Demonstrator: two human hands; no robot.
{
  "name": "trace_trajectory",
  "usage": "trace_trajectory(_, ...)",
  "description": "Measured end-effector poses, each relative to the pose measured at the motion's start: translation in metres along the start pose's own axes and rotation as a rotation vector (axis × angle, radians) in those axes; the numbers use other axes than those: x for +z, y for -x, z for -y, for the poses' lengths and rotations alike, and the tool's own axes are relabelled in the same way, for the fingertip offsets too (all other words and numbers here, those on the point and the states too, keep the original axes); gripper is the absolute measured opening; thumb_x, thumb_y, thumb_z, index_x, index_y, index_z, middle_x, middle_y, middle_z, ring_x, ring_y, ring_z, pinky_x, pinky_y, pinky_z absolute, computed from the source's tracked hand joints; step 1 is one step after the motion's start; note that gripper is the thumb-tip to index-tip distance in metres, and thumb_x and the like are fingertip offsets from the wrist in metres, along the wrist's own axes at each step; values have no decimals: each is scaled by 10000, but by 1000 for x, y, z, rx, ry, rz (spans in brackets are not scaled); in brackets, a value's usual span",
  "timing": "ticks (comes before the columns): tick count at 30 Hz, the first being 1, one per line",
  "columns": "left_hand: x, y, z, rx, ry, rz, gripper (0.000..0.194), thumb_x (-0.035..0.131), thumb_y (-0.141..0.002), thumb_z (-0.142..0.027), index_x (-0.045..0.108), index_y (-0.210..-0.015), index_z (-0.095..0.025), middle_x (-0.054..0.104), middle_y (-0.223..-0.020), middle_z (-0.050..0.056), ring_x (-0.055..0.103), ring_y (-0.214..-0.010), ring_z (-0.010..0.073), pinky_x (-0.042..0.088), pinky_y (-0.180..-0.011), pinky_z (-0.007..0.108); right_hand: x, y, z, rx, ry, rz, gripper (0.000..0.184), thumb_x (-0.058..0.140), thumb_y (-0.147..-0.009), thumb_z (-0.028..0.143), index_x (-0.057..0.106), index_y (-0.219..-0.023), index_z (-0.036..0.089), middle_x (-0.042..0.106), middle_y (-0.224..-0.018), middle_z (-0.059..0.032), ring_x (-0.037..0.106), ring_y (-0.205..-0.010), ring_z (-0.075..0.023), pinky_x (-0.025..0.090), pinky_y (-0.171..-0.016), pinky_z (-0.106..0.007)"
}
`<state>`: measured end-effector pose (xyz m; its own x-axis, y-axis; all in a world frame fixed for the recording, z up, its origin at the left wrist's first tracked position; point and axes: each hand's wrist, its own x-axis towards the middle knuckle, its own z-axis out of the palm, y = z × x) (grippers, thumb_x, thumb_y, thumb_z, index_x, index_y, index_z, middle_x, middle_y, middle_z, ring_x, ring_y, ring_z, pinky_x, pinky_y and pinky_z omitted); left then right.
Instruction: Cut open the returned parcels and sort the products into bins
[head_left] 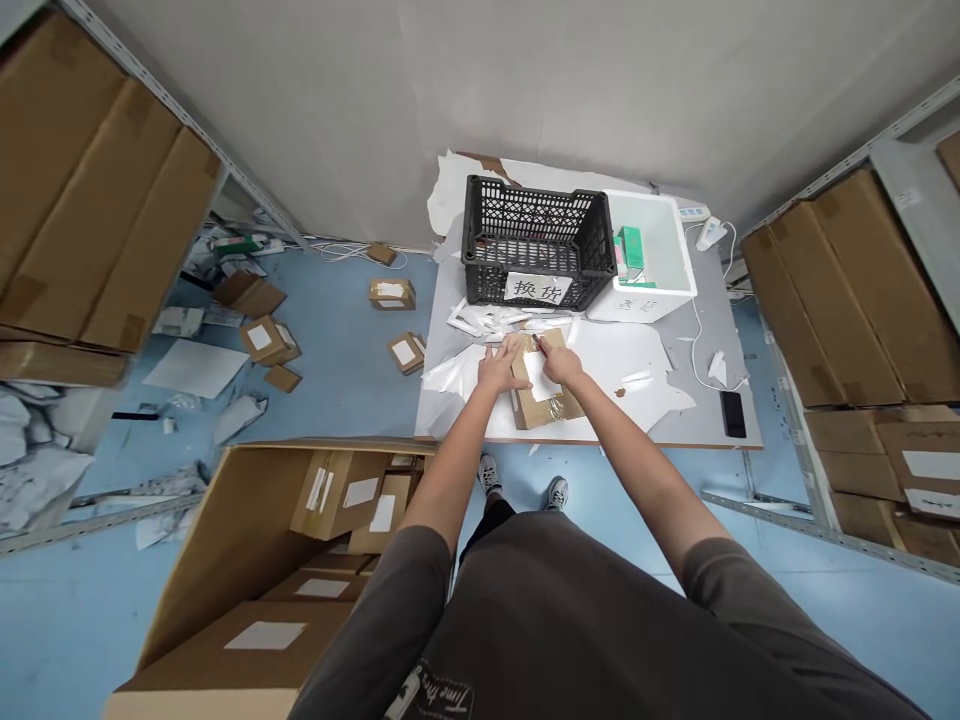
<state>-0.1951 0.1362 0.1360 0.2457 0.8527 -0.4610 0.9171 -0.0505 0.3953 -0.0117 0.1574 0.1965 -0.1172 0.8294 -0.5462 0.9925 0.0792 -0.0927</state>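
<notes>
Brace the box (530, 412), which lies under both hands, with the spread left hand (502, 368), its fingertips best clear of the tape (529, 345) beside the right hand (559, 363), whose fingers curl around something I cannot tell.

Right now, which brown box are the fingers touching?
The taped brown box on the table, under the left hand and right hand; no hand touches the other brown boxes.

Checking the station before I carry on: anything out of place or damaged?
Yes. Small cartons lie scattered at differing angles on the floor left of the table, not stacked. White paper beneath the carton under the left hand has ragged, torn-looking edges.
</notes>
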Motion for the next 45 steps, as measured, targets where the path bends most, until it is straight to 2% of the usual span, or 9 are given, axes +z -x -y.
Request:
trace_trajectory(8, 4, 5, -12, -86, -21, -28, 1316, 707, -675, -921, 90, -1733, -441, -9, -1836, -47, 155, -1627, 468, 356, -1246, 588, -2, 9, 0, -22, 27, 50, 776, 567, -980, 237, 298, -1706, 196, 699, -1380, -215, 681, -1263, -341, 527, -966, -390)
trace_trajectory(15, 13, 12, -27, -180, -34, -75, 1264, 666, -708, -915, 104, -1732, -433, -27, -1836, -43, 194, -1616, 452, 366, -1235, 573, 12, 40, -23, -79, 72, 131, 659, 555, -989, 251, 409, -1630, 213, 704, -1383, -186, 693, -1243, -315, 545, -937, -367)
trace_trajectory(22, 27, 30, -34, -266, -13, -132, 1255, 637, -713, -918, 130, -1738, -402, 1, -1838, -17, 248, -1583, 487, 356, -1229, 586, 27, 71, -44, -156, 81, 203, 520, 570, -998, 245, 542, -1515, 193, 708, -1370, -195, 686, -1263, -327, 548, -958, -396)
trace_trajectory(25, 30, 34, -39, -304, -12, -150, 1246, 631, -716, -920, 128, -1736, -413, 12, -1838, -14, 247, -1585, 488, 331, -1242, 594, 34, 88, -58, -174, 62, 227, 474, 546, -1018, 258, 576, -1490, 220, 707, -1380, -184, 687, -1266, -325, 544, -955, -396)
trace_trajectory(27, 31, 36, -41, -330, -11, -151, 1245, 632, -715, -918, 131, -1736, -410, 14, -1839, -12, 250, -1585, 487, 321, -1247, 596, 38, 101, -68, -176, 55, 229, 522, 554, -1008, 240, 551, -1530, 232, 704, -1388, -178, 680, -1280, -328, 541, -960, -399)
trace_trajectory(32, 33, 39, -45, -366, -14, -151, 1253, 617, -714, -930, 136, -1738, -394, 18, -1839, 0, 273, -1574, 484, 349, -1231, 589, 47, 127, -86, -169, 30, 245, 759, 571, -964, 178, 364, -1686, 287, 706, -1386, -165, 697, -1252, -328, 552, -918, -390)
trace_trajectory(41, 35, 49, -54, -413, -76, -131, 1232, 556, -751, -929, 110, -1744, -351, 13, -1839, 35, 201, -1618, 465, 297, -1268, 574, 52, 138, -97, -156, 32, 242, 666, 573, -909, 148, 536, -1566, 249, 758, -1265, -173, 731, -1175, -340, 557, -864, -381)
trace_trajectory(45, 35, 51, -56, -417, -106, -117, 1221, 524, -765, -931, 112, -1746, -332, 2, -1838, 46, 199, -1624, 457, 284, -1277, 560, 57, 148, -97, -172, 32, 199, 746, 559, -921, 134, 431, -1649, 233, 755, -1267, -193, 728, -1194, -345, 556, -883, -387)
